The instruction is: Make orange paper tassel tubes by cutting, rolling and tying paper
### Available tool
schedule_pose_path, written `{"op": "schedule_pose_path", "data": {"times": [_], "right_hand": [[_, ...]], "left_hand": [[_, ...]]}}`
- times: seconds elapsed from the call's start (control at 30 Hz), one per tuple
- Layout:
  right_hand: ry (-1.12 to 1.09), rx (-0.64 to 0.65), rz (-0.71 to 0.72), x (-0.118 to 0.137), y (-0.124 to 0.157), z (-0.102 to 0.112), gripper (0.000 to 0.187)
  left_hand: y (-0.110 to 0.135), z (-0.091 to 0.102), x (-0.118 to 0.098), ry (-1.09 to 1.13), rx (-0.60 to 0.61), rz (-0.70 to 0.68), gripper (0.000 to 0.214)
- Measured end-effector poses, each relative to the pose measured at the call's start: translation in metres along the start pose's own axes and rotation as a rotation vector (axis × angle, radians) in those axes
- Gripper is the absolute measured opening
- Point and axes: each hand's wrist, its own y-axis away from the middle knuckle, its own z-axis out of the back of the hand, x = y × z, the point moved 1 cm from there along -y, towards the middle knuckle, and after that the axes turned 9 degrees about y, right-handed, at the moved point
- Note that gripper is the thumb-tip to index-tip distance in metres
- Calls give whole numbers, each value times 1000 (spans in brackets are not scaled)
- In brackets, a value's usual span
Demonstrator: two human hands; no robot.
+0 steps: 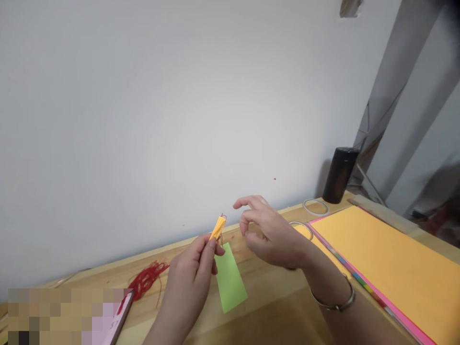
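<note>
Between the thumb and fingers of my left hand is a small folded piece of orange paper, held upright and tilted a little to the right. A thin red thread loops out at its top end, and more thread hangs by its side. My right hand hovers to the right of it, apart from the paper, with fingers bent and spread and nothing visible in them. Below both hands a green paper strip lies on the wooden table, its upper end partly behind my left fingers.
A tangle of red thread lies left of my left hand, beside a partly blurred-out device. Large orange sheets are stacked at the right. A black cylinder and a pale ring stand near the white wall.
</note>
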Motion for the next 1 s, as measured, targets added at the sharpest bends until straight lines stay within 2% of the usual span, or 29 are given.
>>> {"op": "schedule_pose_path", "data": {"times": [0.1, 0.23, 0.37, 0.47, 0.6, 0.73, 0.87, 1.0], "right_hand": [[-83, -27, -8, 0, -2, 1, 16], [-79, -194, 14, 2, -6, -4, 29], [-45, -192, 105, 0, -8, -10, 31], [10, -212, 148, -2, -8, -10, 26], [99, -193, 136, 0, -7, -8, 22], [309, -150, 93, 1, -6, -9, 25], [522, -148, 74, -4, -5, -11, 30], [640, -166, 31, -5, -3, -8, 27]], "left_hand": [[-2, 1, 3, 49, 3, 24, 28], [-3, 1, 3, 294, 192, 134, 33], [-1, 1, -2, 527, 353, 232, 33], [-1, 1, -5, 580, 398, 255, 34], [-2, 0, -4, 688, 447, 295, 27], [-3, 1, -3, 674, 427, 300, 28], [-3, 2, -3, 449, 319, 247, 35], [-4, 2, -1, 282, 200, 180, 38]]}}
